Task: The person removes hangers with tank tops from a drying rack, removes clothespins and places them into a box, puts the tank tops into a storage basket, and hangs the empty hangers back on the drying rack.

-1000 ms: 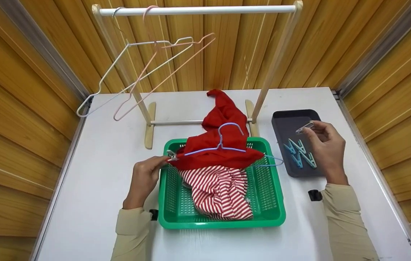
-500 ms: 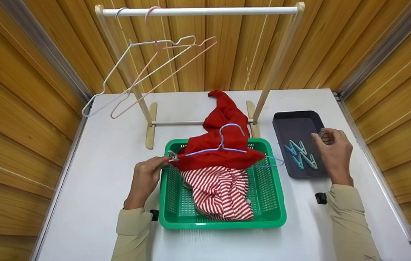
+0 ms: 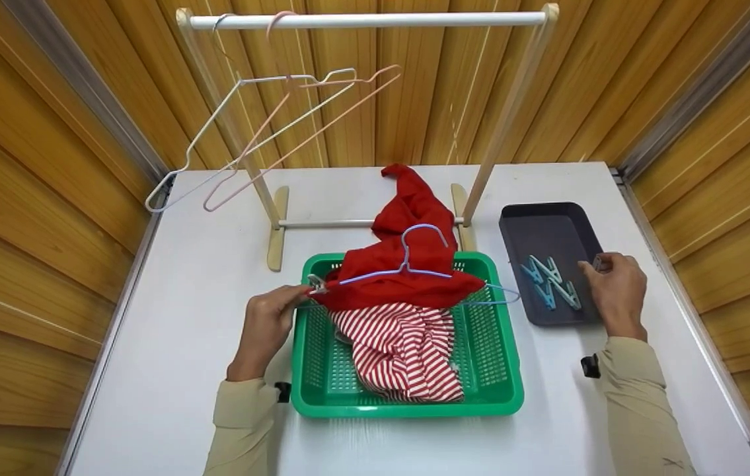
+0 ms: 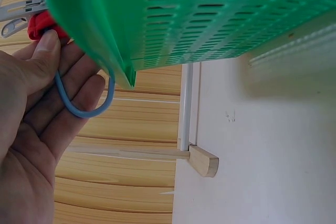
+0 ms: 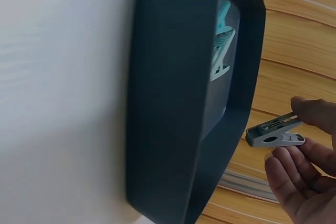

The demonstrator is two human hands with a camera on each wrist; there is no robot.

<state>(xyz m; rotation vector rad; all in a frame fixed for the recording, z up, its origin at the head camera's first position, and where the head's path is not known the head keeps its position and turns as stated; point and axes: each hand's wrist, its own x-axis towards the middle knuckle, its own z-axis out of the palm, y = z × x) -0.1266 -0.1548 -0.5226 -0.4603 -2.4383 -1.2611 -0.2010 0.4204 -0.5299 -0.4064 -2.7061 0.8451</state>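
Observation:
My left hand (image 3: 267, 324) pinches the corner of a red garment (image 3: 394, 291), where a grey clothespin (image 4: 23, 10) is clipped. In the left wrist view, the rounded end of a blue hanger (image 4: 86, 113) lies across my fingers. The hanger's hook (image 3: 422, 227) stands up over the red cloth. My right hand (image 3: 620, 294) holds another grey clothespin (image 5: 275, 131) between thumb and fingers, over the right edge of the dark tray (image 3: 546, 225). Several blue and pale green clothespins (image 3: 550, 284) lie in that tray.
Under the garment stands a green basket (image 3: 408, 408) holding red-and-white striped cloth (image 3: 401, 350). Behind it rises a wooden rack with a white bar (image 3: 375, 21). A white hanger (image 3: 199, 135) and a pink hanger (image 3: 341, 119) hang at its left. Wood-look walls enclose the table.
My right hand has moved right and toward me with its clothespin, from over the tray's middle to its right edge. My left hand keeps its pinch in place.

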